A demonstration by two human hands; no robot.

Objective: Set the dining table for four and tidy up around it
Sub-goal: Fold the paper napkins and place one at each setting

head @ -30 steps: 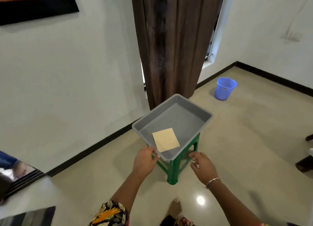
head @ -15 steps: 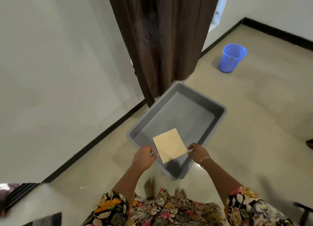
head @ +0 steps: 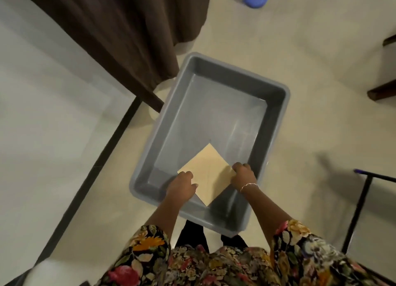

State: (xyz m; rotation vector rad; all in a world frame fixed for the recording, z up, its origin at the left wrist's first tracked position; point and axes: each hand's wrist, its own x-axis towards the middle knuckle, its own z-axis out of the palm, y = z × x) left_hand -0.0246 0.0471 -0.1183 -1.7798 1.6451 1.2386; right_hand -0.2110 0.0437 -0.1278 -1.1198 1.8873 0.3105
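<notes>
Left hand [head: 182, 186] curls over the left edge of the tan sheet [head: 211, 172], and right hand [head: 243, 175] pinches its right corner; the sheet lies at the near end of the grey tub [head: 235, 80]. This looks like fetching table things, and next the sheet wants lifting out level.

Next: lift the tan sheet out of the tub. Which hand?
Right hand, probably: its fingers curl on a corner of the tan sheet; the left hand covers its edge, grip unclear.
</notes>
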